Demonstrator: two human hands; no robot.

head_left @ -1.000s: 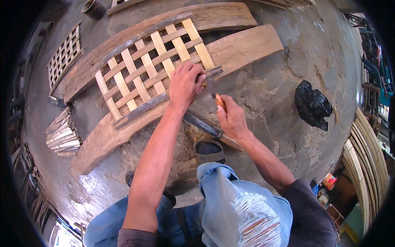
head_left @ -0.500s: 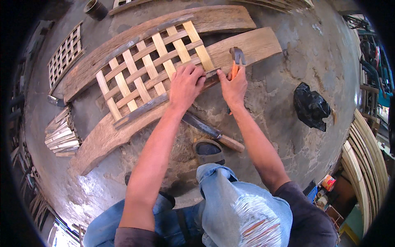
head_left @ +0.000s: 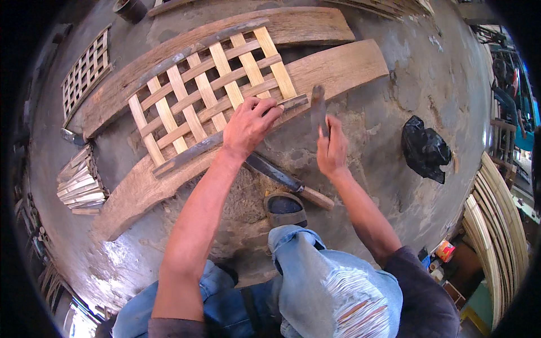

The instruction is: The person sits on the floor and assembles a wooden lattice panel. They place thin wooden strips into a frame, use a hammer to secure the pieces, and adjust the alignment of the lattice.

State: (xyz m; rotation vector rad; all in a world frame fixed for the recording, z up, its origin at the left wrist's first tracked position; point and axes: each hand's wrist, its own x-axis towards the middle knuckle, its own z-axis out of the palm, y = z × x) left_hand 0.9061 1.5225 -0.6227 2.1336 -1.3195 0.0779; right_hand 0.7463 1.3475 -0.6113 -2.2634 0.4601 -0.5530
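A woven lattice panel of pale wooden slats between two darker rails lies across two thick curved timbers. My left hand bends its fingers over the near rail, close to its right end, and grips the panel there. Whether a small piece is pinched between the thumb and finger cannot be made out. My right hand is closed round a hammer, its metal head raised just right of the rail's end and slightly blurred. The hammer's handle is mostly hidden by my fist.
A large knife with a wooden handle lies on the floor between my arms, by my sandal. A black plastic bag sits at right. Stacked slats and another lattice panel are at left, bent strips at right.
My right hand has left the rail's end and moved back toward me, with the hammer now turned upright in the fist. My left hand stays on the rail, shifted slightly left.
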